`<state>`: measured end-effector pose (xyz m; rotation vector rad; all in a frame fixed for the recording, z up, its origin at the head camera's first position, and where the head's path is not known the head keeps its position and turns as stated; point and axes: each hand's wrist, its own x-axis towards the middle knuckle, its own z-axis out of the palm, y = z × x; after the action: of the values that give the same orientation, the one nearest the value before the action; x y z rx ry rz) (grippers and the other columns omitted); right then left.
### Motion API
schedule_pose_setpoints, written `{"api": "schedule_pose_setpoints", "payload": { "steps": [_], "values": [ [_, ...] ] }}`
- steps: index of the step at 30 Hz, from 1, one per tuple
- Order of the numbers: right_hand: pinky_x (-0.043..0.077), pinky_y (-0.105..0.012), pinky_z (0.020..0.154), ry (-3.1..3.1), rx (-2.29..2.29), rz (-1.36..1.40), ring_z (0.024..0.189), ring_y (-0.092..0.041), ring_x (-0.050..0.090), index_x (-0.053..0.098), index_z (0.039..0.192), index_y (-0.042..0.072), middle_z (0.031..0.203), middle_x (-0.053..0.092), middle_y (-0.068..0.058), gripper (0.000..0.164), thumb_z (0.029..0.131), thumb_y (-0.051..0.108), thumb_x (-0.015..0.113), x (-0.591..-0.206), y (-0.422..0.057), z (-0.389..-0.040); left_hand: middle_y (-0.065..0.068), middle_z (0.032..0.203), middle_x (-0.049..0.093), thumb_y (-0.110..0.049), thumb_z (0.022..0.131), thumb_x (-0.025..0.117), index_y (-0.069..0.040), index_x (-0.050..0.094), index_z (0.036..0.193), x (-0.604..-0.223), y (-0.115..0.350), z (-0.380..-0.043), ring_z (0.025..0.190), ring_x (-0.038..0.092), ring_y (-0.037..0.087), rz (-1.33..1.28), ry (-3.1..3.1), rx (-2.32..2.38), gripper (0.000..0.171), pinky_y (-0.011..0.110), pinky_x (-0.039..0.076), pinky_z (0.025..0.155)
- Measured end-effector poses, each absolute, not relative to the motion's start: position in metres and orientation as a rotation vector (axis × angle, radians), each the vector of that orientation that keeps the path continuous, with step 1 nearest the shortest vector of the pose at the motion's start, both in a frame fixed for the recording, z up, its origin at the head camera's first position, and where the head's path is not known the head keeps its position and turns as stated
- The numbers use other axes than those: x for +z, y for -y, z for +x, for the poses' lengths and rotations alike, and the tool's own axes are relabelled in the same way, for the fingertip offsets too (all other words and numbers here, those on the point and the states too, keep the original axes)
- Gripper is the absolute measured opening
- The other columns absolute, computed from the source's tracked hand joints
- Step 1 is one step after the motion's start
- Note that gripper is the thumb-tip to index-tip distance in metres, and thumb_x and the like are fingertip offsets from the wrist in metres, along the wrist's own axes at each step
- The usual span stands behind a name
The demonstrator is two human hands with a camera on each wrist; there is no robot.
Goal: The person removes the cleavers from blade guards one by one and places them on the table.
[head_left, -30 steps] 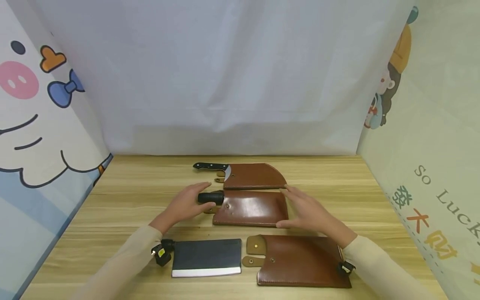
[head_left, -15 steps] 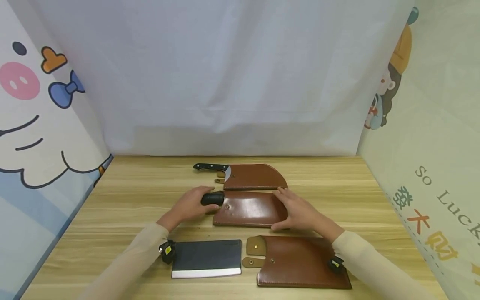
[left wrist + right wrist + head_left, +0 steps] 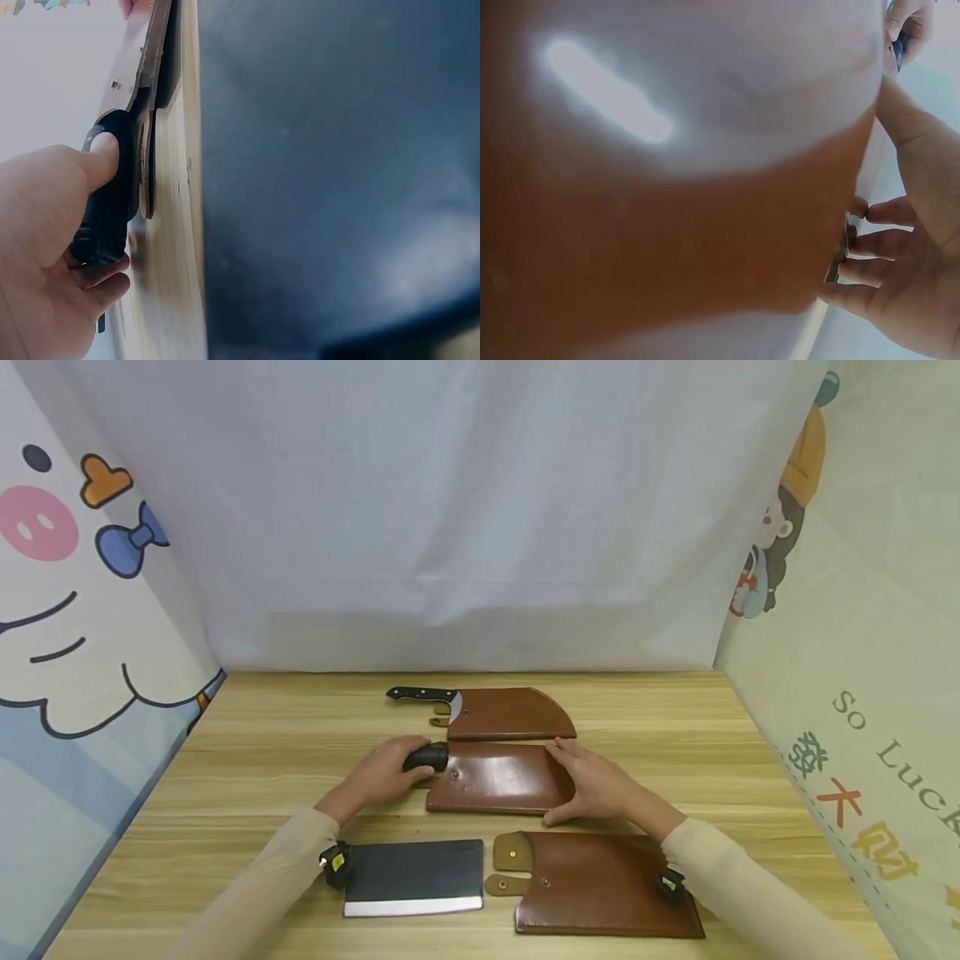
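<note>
In the middle row on the table lies a cleaver in a glossy brown leather sheath (image 3: 495, 777), flat, its blade covered. My left hand (image 3: 381, 770) holds its black handle (image 3: 429, 757); the left wrist view has the thumb lying along that handle (image 3: 109, 202), with fingers on its other side. At the opposite end, my right hand (image 3: 602, 783) spans the sheath, fingers at the far edge and thumb by the near edge. Another brown surface (image 3: 690, 240) fills most of the right wrist view and partly hides those fingertips.
Behind lies another sheathed cleaver (image 3: 510, 714) with a riveted black handle. In front are an unsheathed cleaver (image 3: 414, 870) with a dark blade, under the left wrist, and a larger brown sheath (image 3: 600, 885) with tan straps, under the right forearm. A white cloth (image 3: 480, 527) hangs behind the table.
My left hand has moved right and closed around the handle. My right hand has shifted left onto the sheath's end. The cleavers and sheaths lie as before.
</note>
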<state>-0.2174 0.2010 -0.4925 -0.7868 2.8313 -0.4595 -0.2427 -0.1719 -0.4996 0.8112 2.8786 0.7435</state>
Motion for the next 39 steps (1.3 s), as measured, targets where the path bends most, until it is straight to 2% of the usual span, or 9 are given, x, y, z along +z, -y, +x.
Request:
{"api": "schedule_pose_setpoints", "payload": {
  "steps": [5,13,18,25,34,39],
  "values": [
    [0.035,-0.06,0.116,-2.831,-0.453,-0.798,0.149,-0.044,0.031,0.034,0.157,-0.002,0.161,0.032,-0.027,0.125,0.067,0.069,0.085,-0.4907,-0.1981,-0.2175,0.019,0.138,0.062,-0.026,0.1,0.068,0.0,0.06,0.138,-0.5,0.1733,-0.245,0.124,0.06,0.036,0.817,-2.87,0.739,0.047,0.054,0.049,0.1],
    [0.039,-0.06,0.113,-2.829,-0.411,-0.808,0.148,-0.045,0.033,0.034,0.158,0.001,0.16,0.034,-0.028,0.124,0.067,0.066,0.088,-0.4897,-0.1943,-0.2195,0.019,0.134,0.064,-0.023,0.1,0.068,0.0,0.062,0.135,-0.4995,0.1734,-0.2442,0.121,0.062,0.037,0.825,-2.883,0.72,0.043,0.054,0.049,0.1],
    [0.039,-0.057,0.114,-2.83,-0.446,-0.834,0.145,-0.044,0.038,0.035,0.157,0.0,0.158,0.037,-0.027,0.124,0.066,0.065,0.089,-0.4902,-0.1935,-0.2208,0.018,0.131,0.065,-0.023,0.099,0.069,-0.001,0.064,0.133,-0.5014,0.1735,-0.2434,0.12,0.061,0.037,0.815,-2.915,0.713,0.041,0.054,0.049,0.1],
    [0.04,-0.054,0.114,-2.836,-0.451,-0.883,0.142,-0.041,0.041,0.037,0.155,-0.001,0.153,0.042,-0.025,0.123,0.065,0.065,0.089,-0.4901,-0.194,-0.2228,0.017,0.123,0.062,-0.024,0.097,0.071,-0.002,0.064,0.135,-0.5007,0.1736,-0.2395,0.109,0.059,0.034,0.797,-2.953,0.717,0.044,0.051,0.05,0.091],
    [0.027,-0.057,0.121,-2.808,-0.372,-0.877,0.147,-0.047,0.032,0.032,0.156,-0.008,0.158,0.037,-0.029,0.126,0.069,0.068,0.085,-0.4887,-0.1962,-0.2225,0.018,0.12,0.062,-0.022,0.095,0.073,0.001,0.064,0.132,-0.4995,0.1697,-0.2382,0.108,0.06,0.036,0.802,-2.964,0.695,0.044,0.051,0.05,0.092],
    [0.028,-0.056,0.121,-2.82,-0.353,-0.874,0.146,-0.047,0.034,0.033,0.156,-0.007,0.157,0.038,-0.028,0.126,0.069,0.069,0.085,-0.4875,-0.1973,-0.221,0.018,0.119,0.063,-0.022,0.095,0.073,0.002,0.064,0.131,-0.5011,0.1681,-0.238,0.109,0.061,0.036,0.825,-2.975,0.695,0.044,0.052,0.05,0.092]
  ]
}}
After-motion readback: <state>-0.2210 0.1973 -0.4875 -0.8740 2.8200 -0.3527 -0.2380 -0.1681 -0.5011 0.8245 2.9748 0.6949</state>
